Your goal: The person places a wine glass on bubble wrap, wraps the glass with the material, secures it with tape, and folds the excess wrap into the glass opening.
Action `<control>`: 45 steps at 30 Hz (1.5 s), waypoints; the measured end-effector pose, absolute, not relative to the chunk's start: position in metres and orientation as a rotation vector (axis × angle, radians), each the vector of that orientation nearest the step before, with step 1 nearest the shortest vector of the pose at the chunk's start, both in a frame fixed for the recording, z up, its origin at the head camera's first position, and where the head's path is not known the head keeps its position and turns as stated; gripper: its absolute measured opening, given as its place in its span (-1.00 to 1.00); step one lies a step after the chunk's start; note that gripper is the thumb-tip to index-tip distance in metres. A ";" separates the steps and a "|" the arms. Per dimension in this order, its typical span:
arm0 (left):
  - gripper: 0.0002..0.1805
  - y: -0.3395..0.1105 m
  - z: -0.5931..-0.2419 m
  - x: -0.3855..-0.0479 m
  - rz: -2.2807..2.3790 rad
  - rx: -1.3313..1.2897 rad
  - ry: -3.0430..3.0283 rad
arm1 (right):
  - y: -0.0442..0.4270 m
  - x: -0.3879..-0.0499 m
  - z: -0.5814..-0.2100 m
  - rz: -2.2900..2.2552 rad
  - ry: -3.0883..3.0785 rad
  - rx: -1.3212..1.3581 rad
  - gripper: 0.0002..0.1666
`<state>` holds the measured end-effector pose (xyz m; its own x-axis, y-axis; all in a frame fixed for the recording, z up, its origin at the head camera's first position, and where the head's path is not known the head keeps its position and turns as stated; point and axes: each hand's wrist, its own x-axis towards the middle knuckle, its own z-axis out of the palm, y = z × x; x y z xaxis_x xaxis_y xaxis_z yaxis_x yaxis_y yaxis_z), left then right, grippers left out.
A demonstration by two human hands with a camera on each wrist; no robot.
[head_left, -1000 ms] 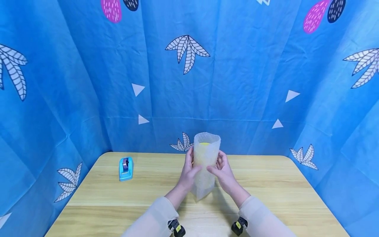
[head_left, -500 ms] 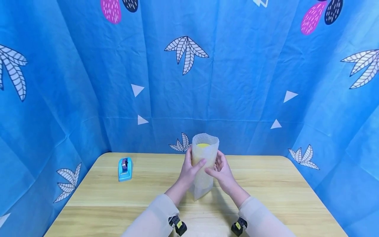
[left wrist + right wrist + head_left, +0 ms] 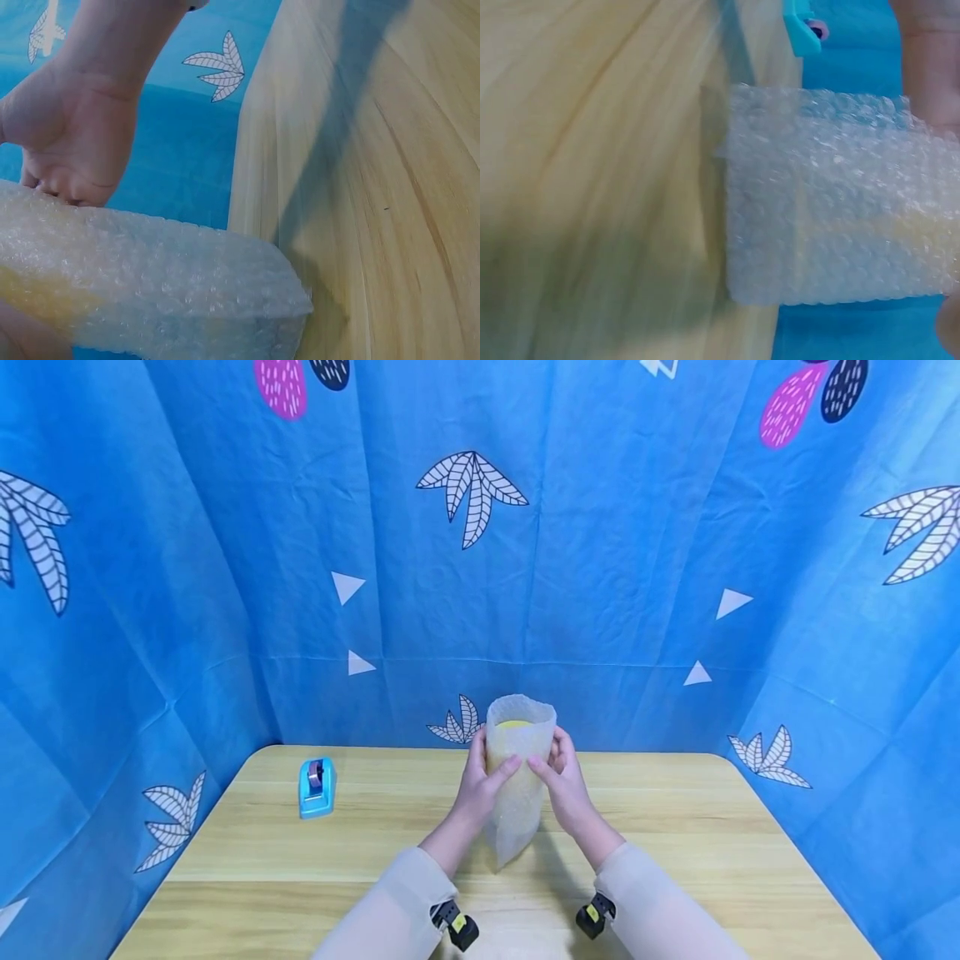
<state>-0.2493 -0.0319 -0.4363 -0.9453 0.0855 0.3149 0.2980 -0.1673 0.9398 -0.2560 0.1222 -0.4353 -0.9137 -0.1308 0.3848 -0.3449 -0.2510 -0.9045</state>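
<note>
A sheet of bubble wrap [image 3: 519,806] is rolled into a tube around a yellow object [image 3: 513,724]. The tube stands roughly upright above the table, its top end open, its lower end narrowing to a corner. From the left my left hand [image 3: 477,789] grips it, thumb on the front and fingers behind. My right hand [image 3: 567,787] holds the other side the same way, both thumbs close together. The left wrist view shows the wrap [image 3: 172,277] with the yellow blurred inside. In the right wrist view the wrap [image 3: 840,195] extends past the object's end.
A blue tape dispenser [image 3: 317,789] with a small roll of tape stands at the left of the wooden table [image 3: 360,852]. Blue patterned curtains [image 3: 615,568] enclose the back and both sides.
Both thumbs have slid higher up the wrap. The right thumb came off the front and lies on it again. The tube has shifted slightly left, partly with the camera.
</note>
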 end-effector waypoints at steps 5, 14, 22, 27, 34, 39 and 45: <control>-0.24 -0.029 -0.435 -0.248 -2.255 -0.451 -1.923 | 0.120 -0.258 -0.431 2.224 -1.859 0.636 -0.21; -0.25 -0.023 -0.432 -0.244 -2.275 -0.425 -1.886 | 0.111 -0.255 -0.425 2.127 -1.826 0.642 -0.27; -0.32 -0.018 -0.429 -0.243 -2.266 -0.332 -1.901 | 0.105 -0.253 -0.425 2.128 -1.827 0.566 -0.30; -0.38 -0.012 -0.423 -0.240 -2.217 -0.225 -1.919 | 0.098 -0.249 -0.424 2.131 -1.772 0.503 -0.24; -0.37 -0.006 -0.422 -0.240 -2.175 -0.100 -1.917 | 0.094 -0.246 -0.426 2.143 -1.756 0.469 -0.23; -0.35 -0.006 -0.423 -0.240 -2.190 -0.089 -1.918 | 0.094 -0.244 -0.429 2.142 -1.787 0.443 -0.23; -0.33 -0.008 -0.424 -0.240 -2.208 -0.103 -1.901 | 0.091 -0.244 -0.429 2.174 -1.757 0.470 -0.23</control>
<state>-0.2403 -0.0076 -0.4239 -0.9720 -0.1246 0.1994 0.2156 -0.1348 0.9671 -0.2436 0.0912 -0.4292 -0.8993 0.0310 0.4362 -0.4330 -0.2028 -0.8783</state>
